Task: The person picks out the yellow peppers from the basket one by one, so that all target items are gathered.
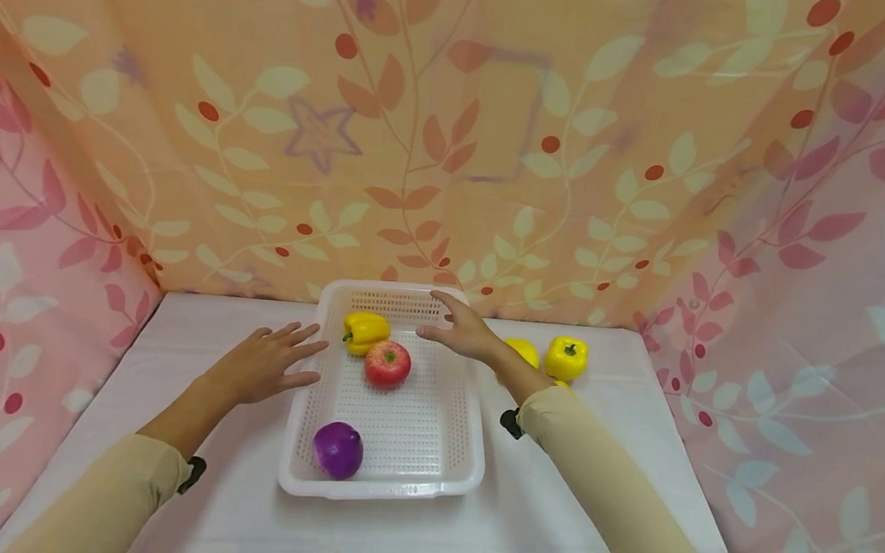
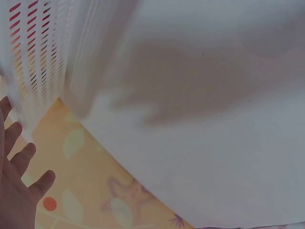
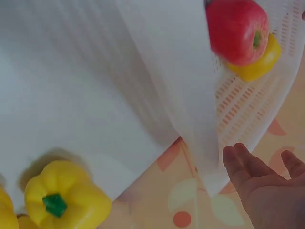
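Note:
A white plastic basket (image 1: 431, 489) stands mid-table, holding a yellow bell pepper (image 1: 367, 331), a red apple (image 1: 388, 365) and, in its near left corner, a purple onion-like ball (image 1: 338, 451). The apple touches the pepper. My left hand (image 1: 269, 362) hovers with spread fingers beside the basket's left wall; the left wrist view shows the fingers (image 2: 24, 160) near the slotted side. Over the basket's far right part is my right hand (image 1: 465, 332), fingers extended and nothing held. In the right wrist view that hand (image 3: 271, 191) lies near the basket's rim.
Right of the basket, another yellow bell pepper (image 1: 567, 358) sits on the white table (image 1: 589, 485), beside more yellow items (image 1: 523, 350) partly hidden by my right forearm. Floral cloth (image 1: 419, 142) walls the back and both sides.

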Demonstrator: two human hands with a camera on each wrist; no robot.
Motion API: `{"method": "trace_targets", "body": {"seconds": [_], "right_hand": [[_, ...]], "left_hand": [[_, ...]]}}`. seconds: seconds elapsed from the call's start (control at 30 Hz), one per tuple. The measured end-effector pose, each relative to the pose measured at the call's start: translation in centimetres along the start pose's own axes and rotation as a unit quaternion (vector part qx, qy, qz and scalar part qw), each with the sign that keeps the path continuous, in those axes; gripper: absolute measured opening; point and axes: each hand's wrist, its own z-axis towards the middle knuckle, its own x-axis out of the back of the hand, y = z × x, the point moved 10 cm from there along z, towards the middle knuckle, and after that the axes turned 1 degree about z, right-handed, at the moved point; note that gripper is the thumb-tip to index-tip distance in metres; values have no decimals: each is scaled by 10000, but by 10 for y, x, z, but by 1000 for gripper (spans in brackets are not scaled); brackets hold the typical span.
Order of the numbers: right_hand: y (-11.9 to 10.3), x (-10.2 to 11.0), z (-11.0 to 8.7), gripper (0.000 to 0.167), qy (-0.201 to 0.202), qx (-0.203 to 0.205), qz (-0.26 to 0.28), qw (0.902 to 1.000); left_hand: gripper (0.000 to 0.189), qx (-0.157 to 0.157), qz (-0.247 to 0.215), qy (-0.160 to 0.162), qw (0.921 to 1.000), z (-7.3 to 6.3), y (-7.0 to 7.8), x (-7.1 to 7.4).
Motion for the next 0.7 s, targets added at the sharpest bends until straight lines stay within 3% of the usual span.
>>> {"method": "trace_targets", "body": {"seconds": [0.7], "right_hand": [[-12, -78, 49, 81, -178, -516, -350, 9979]], "left_hand": [[57, 24, -106, -41, 9999, 0, 1, -1]]}}
